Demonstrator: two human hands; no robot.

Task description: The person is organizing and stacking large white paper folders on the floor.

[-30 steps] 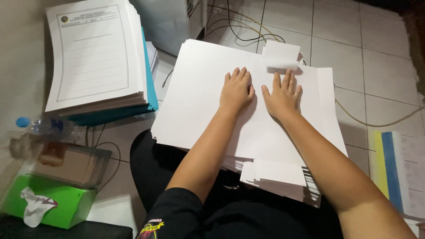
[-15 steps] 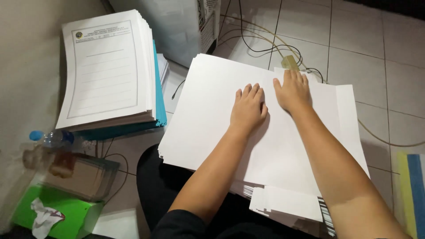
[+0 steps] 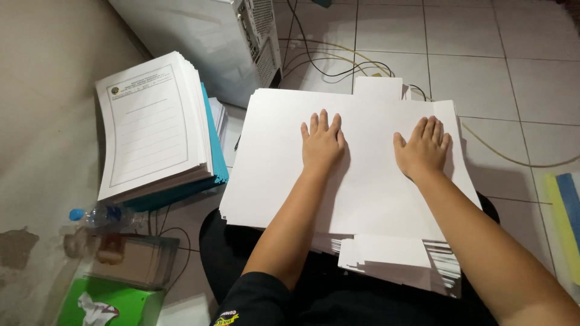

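Across the middle of the frame lies a thick stack of blank white paper [image 3: 362, 199], resting on the person's lap, with both bare hands pressed flat on its top sheet. At centre, the left hand [image 3: 322, 142] lies palm down, its fingers straight and close together, pointing toward the top of the frame. To the right of it, well apart, the right hand [image 3: 421, 150] lies the same way, fingers straight and nearly closed, near the sheet's right edge. Neither hand grips anything; both simply rest on the paper.

Below the top sheet, toward the lower right, a smaller bundle of white sheets [image 3: 399, 262] sticks out from under the stack, its edges fanned and uneven. At the stack's upper edge, a small white paper piece [image 3: 377, 87] peeks out.

At the upper left of the frame sits a second pile of printed forms [image 3: 151, 130] with a ruled frame on the top page, lying on blue covers [image 3: 211, 157]. Above it, at top centre, stands a white computer case [image 3: 205, 36], with cables [image 3: 338, 60] trailing over the tiled floor [image 3: 513, 60]. At the lower left lie a plastic bottle with a blue cap [image 3: 96, 215], what seems to be a clear plastic box [image 3: 130, 259], and a green tissue box [image 3: 109, 305]. At the right edge, yellow and blue sheets [image 3: 565, 211] show.
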